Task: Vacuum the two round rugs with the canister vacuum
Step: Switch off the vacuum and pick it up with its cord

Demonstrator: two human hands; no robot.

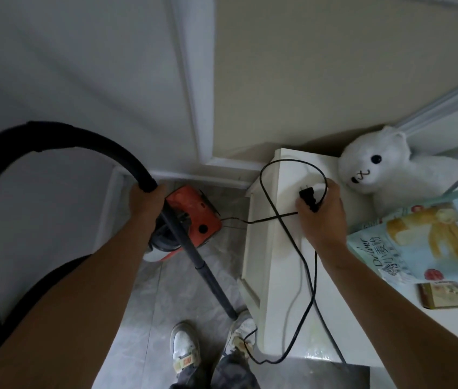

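Left grip (pixel 146 199) curls round the stiff wand (pixel 191 248) where the floppy hose (pixel 82 133) joins. Right grip (pixel 320 220) pinches the plug (pixel 309 199) of the limp cord (pixel 295 244). The canister vacuum (pixel 194 217) (probably heavy, best towed by its hose) sits on the floor (pixel 143 304) between them. Right of the right grip, a bag (pixel 418 240) reads "Delour".

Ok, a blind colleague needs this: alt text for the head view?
A person's right hand holds a black plug over a white cabinet; the left hand grips the vacuum wand beside an orange canister vacuum.
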